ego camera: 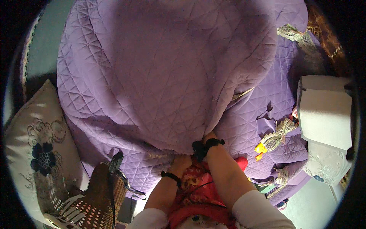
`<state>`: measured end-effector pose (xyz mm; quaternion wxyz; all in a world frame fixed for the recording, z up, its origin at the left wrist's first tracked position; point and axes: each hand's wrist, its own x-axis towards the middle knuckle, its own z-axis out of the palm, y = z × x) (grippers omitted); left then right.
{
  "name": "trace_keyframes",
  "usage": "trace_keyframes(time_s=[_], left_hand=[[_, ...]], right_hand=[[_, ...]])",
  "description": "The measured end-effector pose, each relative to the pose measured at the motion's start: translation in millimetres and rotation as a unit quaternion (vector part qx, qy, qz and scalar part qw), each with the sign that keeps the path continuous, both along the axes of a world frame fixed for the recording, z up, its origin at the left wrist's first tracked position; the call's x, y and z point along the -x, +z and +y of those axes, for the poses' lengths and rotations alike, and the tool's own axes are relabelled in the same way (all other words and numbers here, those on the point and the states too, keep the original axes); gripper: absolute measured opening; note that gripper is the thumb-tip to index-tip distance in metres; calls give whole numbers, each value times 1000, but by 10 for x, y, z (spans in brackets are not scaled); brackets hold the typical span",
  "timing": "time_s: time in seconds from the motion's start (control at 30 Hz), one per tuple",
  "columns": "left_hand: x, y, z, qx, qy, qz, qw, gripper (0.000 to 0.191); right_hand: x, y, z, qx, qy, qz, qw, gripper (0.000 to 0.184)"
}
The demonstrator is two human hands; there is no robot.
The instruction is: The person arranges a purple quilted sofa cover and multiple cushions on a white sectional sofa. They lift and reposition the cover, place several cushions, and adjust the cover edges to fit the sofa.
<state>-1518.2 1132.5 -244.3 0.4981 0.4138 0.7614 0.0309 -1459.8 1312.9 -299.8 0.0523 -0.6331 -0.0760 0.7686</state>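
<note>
A purple quilted cover rises in a broad billow before me and takes up most of the view. Its folds converge at its near edge, where my right hand grips the cloth. My left hand is closed on the same edge, a little lower and to the left. Cloth hides the fingers of both hands. A dark band circles my right wrist, and a thin black band my left. Below my hands shows a red patterned garment on my body.
At left stands a beige cushion with a dark flower, beside a brown woven basket with a black strap. Right of the billow, yellow toys and lace trim lie on quilted fabric. A pale padded armrest stands far right.
</note>
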Motion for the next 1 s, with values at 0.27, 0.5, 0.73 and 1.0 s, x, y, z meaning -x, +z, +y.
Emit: trace_keyframes(time_s=[0.27,0.5,0.73,1.0], left_hand=[[289,585,233,-28,11,9,1000,34],[1248,1189,46,-68,569,183,799,59],[1851,888,221,-71,608,210,762,67],[2189,775,-85,-26,527,197,826,43]], right_hand=[[219,1096,-78,-240,273,126,923,39],[-41,1476,-311,-379,701,165,581,33],[212,1699,-539,-190,568,112,793,27],[723,1256,-633,-337,714,143,597,38]])
